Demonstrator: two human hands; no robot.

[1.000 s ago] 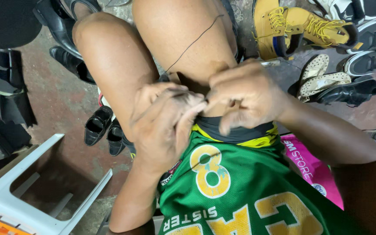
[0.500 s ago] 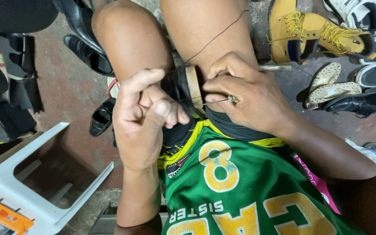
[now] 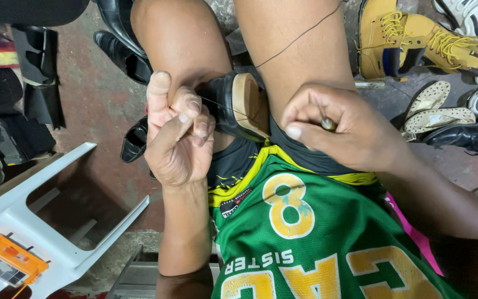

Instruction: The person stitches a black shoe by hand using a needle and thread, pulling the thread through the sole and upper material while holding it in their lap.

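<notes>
Head view, looking down. A green jersey (image 3: 316,238) fills the lower centre; two bare knees rise to the top edge. A white stool (image 3: 45,221) occupies the lower left corner, with open floor (image 3: 100,105) between it and the left knee. Tan boots (image 3: 416,39) and other footwear crowd the upper right, leaving little free room there. A black shoe (image 3: 233,105), tan sole turned up, sits wedged between the thighs at centre. The left hand (image 3: 178,138), just left of the shoe, is clenched on a thin thread (image 3: 222,106) running across the sole. The right hand (image 3: 338,124), just right of the shoe, pinches a small metal tool (image 3: 327,123). A dark thread (image 3: 300,36) crosses the right thigh.
</notes>
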